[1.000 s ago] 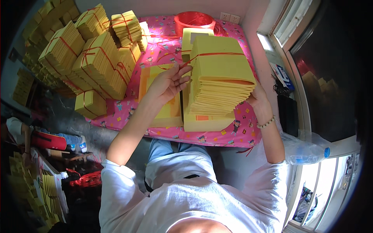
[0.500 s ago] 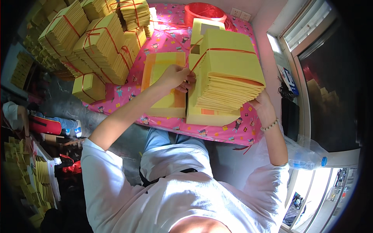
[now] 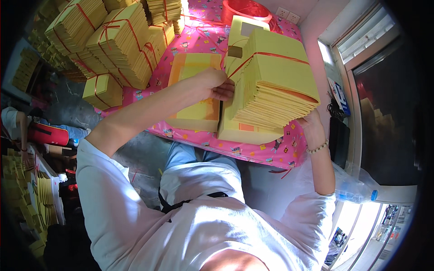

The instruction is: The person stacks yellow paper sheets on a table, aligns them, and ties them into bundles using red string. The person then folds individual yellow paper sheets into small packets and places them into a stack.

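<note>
Our left hand (image 3: 212,86) curls its fingers against the left side of the tall bundle of yellow paper sheets (image 3: 271,86), pinching at the red string (image 3: 266,55) that runs across the bundle's top; our right hand (image 3: 309,121) is pressed to the bundle's lower right side, mostly hidden behind the fanned sheet edges, so we cannot tell whether it grips or only props. The bundle stands tilted near the front edge of the table, on the pink patterned tablecloth (image 3: 271,151), resting on a flat yellow stack (image 3: 246,131). Just left of it, under our left wrist, lies another flat yellow and orange stack (image 3: 192,72). Toward the table's back left corner, tied yellow bundles (image 3: 120,43) are heaped up, and a red basin (image 3: 246,9) sits at the back edge. A clear plastic bottle (image 3: 355,187) lies off the table's right side
</note>
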Available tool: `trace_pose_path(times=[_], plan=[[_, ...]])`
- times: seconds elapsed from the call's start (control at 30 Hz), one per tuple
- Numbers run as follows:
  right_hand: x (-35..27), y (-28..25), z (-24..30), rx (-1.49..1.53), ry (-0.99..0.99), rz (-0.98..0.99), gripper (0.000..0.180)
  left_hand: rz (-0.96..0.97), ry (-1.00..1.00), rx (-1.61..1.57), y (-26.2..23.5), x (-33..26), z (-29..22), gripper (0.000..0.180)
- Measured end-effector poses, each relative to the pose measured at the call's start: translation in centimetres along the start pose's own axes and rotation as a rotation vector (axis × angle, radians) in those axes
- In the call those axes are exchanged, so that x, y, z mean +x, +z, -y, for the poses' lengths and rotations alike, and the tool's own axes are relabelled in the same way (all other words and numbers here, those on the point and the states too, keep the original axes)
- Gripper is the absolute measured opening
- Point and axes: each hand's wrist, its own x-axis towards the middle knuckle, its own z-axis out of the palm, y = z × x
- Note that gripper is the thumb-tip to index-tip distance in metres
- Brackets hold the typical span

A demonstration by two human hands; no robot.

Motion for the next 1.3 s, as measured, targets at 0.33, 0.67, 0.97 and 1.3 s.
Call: trace_pose_path(times=[0.33,0.67,0.97,1.3], plan=[[-0.3,-2.3,-2.2,0.162,-0.087,0.004,0.032,-0.008,0.083,-0.015,1.3,0.8,0.3,0.023],[-4.2,6.6,-0.2,0.127,-0.270,0.009,0.024,0.151,0.089,-0.482,2.8,0.3,1.4,0.021],[-5.1,12.3,4.5,-0.028,-0.477,-0.087,0.016,0.297,0.424,-0.424,3.3,-5.4,-2.2,0.022],[1.8,11.2,7.9,-0.218,-0.951,0.144,0.012,0.345,1.043,-0.379,2.8,-1.7,-9.2,0.023]])
